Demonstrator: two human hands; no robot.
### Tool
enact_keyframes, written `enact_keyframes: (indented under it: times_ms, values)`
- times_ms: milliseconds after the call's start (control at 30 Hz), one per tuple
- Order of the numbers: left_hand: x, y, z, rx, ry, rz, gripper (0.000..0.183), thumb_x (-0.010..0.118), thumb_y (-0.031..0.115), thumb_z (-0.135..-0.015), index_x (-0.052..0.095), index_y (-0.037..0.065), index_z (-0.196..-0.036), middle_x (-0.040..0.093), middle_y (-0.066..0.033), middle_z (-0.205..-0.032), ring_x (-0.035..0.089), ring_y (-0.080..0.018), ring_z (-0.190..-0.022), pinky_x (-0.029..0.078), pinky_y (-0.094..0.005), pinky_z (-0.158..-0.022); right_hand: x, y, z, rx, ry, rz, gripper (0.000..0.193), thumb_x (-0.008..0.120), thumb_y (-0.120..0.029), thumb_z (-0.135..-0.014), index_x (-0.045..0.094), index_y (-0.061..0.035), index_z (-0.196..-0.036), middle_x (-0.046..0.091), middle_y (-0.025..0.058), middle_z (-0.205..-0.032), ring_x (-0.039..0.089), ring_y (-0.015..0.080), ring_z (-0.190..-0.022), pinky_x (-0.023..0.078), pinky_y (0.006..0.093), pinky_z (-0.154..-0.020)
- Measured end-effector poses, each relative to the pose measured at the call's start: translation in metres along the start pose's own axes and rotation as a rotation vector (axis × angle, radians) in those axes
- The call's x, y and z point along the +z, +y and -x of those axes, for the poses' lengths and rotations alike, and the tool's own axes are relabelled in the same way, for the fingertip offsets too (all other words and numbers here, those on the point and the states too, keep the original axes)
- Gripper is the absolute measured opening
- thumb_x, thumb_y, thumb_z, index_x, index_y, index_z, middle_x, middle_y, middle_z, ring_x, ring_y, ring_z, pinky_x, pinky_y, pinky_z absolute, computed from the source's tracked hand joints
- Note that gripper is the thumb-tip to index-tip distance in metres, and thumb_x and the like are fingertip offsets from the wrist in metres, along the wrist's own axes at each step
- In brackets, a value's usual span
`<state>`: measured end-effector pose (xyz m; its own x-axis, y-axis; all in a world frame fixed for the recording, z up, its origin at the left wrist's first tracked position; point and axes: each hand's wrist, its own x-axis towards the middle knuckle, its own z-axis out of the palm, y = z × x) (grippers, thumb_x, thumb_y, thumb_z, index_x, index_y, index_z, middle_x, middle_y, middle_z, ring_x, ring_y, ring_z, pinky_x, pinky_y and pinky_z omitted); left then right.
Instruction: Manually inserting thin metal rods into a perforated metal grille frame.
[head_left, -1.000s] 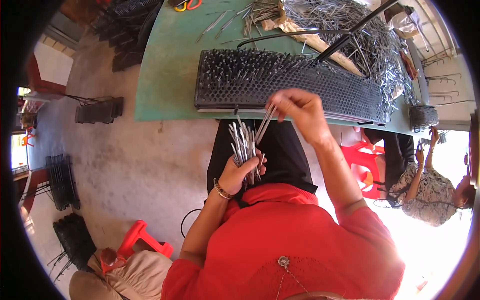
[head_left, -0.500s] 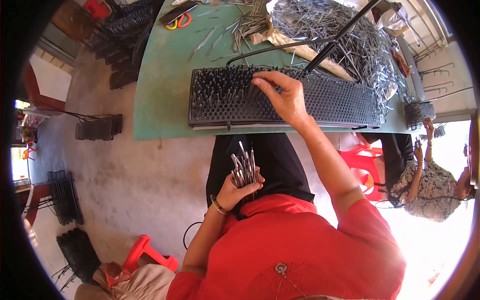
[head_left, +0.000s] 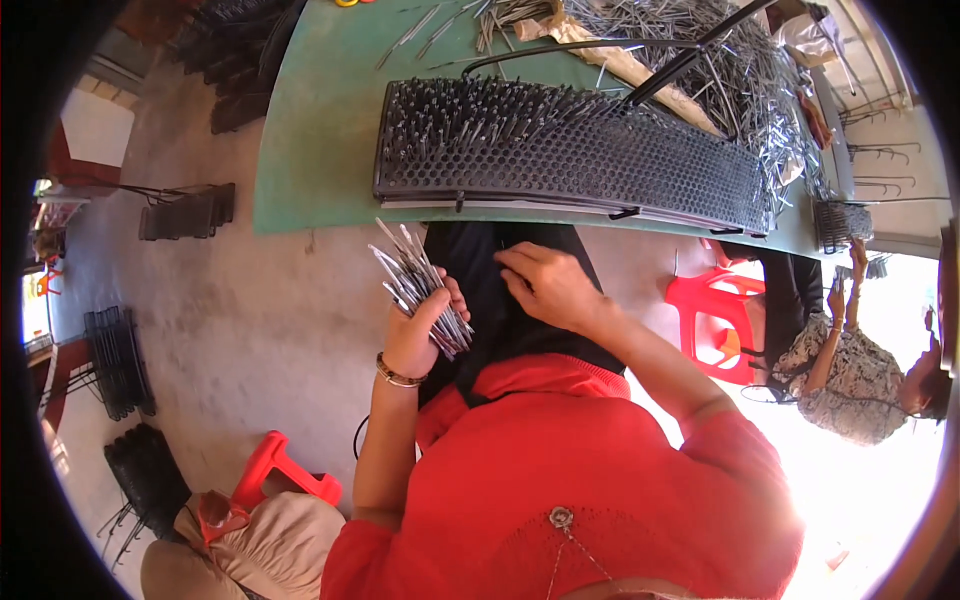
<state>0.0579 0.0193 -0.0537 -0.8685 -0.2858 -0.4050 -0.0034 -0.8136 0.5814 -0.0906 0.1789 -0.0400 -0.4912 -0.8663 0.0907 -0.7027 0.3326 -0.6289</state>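
My left hand (head_left: 420, 325) is closed round a bundle of thin silvery metal rods (head_left: 408, 268), which fan out at the top. To its right, above my black trousers (head_left: 470, 270), my right hand (head_left: 550, 285) has its fingers bent and drawn together; whether anything sits between them I cannot make out. In front of both hands, along the table's near edge, lies a long black rack (head_left: 640, 160) with a top full of round holes. Dark-tipped rods (head_left: 470, 115) stand upright in its left part and far rows, while holes show bare at its right.
The green table (head_left: 315, 130) bears a large heap of loose rods (head_left: 690, 60) on brown paper. A black metal handle (head_left: 660, 85) rises over the rack. Other racks (head_left: 120, 360) stand on the floor at left. At right are a red stool (head_left: 710, 310) and a person in a patterned shirt (head_left: 850, 380).
My right hand has left the rack and come down toward my lap. My left hand has moved up and left with the bundle, which tilts left. The view has shifted slightly.
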Motion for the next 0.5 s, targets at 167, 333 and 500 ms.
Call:
enact_keyframes:
  times_ms: [167, 333, 500]
  values:
    - [-0.001, 0.002, 0.003, -0.002, 0.027, -0.142, 0.026, 0.060, 0.008, -0.087, 0.053, 0.003, -0.112, 0.060, -0.0066, -0.091, 0.060, -0.0156, -0.079, 0.053, -0.0312, -0.069, 0.065, 0.066, -0.030, 0.259, -0.051, 0.454, 0.034, 0.063, -0.016, -0.080, 0.060, -0.0004, -0.110, 0.060, 0.0181, -0.107, 0.059, 0.0323, -0.101, 0.048, 0.0438, -0.083]
    - [-0.010, -0.004, 0.006, -0.071, 0.028, -0.171, 0.027, 0.059, 0.007, -0.088, 0.053, 0.006, -0.114, 0.059, -0.0057, -0.094, 0.059, -0.0152, -0.083, 0.053, -0.0316, -0.070, 0.082, 0.073, -0.058, 0.258, -0.059, 0.695, 0.040, 0.055, -0.017, -0.085, 0.055, -0.0035, -0.122, 0.053, 0.0169, -0.126, 0.051, 0.0364, -0.115, 0.037, 0.0527, -0.098]
    - [-0.013, -0.007, 0.006, -0.054, 0.005, -0.159, 0.027, 0.060, 0.008, -0.088, 0.053, 0.006, -0.114, 0.059, -0.0054, -0.095, 0.059, -0.0146, -0.083, 0.053, -0.0310, -0.070, 0.086, 0.074, -0.069, 0.435, -0.120, 0.562, 0.049, 0.052, -0.017, -0.087, 0.045, -0.0066, -0.134, 0.038, 0.0189, -0.141, 0.035, 0.0388, -0.131, 0.028, 0.0531, -0.106]
